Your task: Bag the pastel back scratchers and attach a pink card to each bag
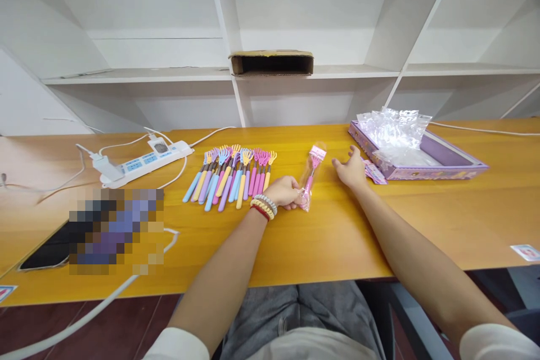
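My left hand [285, 191], wearing several bracelets at the wrist, pinches the lower left edge of a clear bag. Inside that bag is a pink back scratcher [312, 175], under a pink-and-white header at the top. My right hand [351, 169] is to the right of it with fingers apart, holding nothing. Just beyond the right hand lie pink printed cards [374, 172], partly hidden by it. Left of my left hand lies a row of back scratchers [225, 177] in blue, yellow, purple and pink, their claw ends pointing away from me.
A shallow purple box [439, 172] on the right holds a heap of clear plastic bags [394, 129]. At the left are a white power strip [147, 164] with cables and a dark, partly blurred device [46, 247]. Behind the table, white shelving holds an open cardboard box [272, 63].
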`<move>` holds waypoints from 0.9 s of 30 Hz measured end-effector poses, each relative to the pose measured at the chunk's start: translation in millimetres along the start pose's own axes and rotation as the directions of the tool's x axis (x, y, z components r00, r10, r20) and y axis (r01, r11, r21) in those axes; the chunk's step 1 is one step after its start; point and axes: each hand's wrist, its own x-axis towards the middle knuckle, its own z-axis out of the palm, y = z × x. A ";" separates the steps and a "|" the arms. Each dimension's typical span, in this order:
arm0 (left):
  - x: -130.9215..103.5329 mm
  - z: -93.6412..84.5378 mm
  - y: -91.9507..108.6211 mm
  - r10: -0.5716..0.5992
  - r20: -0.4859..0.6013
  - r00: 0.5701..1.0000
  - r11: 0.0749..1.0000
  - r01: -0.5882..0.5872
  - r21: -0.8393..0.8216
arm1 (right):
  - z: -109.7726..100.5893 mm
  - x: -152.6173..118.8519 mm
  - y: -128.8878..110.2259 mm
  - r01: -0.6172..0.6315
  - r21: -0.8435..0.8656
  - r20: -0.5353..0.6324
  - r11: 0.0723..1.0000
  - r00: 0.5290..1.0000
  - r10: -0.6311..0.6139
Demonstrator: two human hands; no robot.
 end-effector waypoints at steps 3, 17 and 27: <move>2.6 4.5 -1.2 0.030 -0.121 0.992 0.999 -0.025 0.039 | -5.3 -6.3 -9.4 0.137 0.020 0.091 0.990 0.986 -0.138; 8.0 13.3 -1.8 0.278 -0.397 0.874 0.861 -0.044 0.506 | -6.6 -36.8 -41.5 0.632 0.221 0.568 0.743 0.536 -0.625; 11.8 14.3 -2.9 0.274 -0.543 0.793 0.895 -0.003 0.447 | -1.5 -30.3 -23.8 0.629 0.067 0.675 0.774 0.543 -0.500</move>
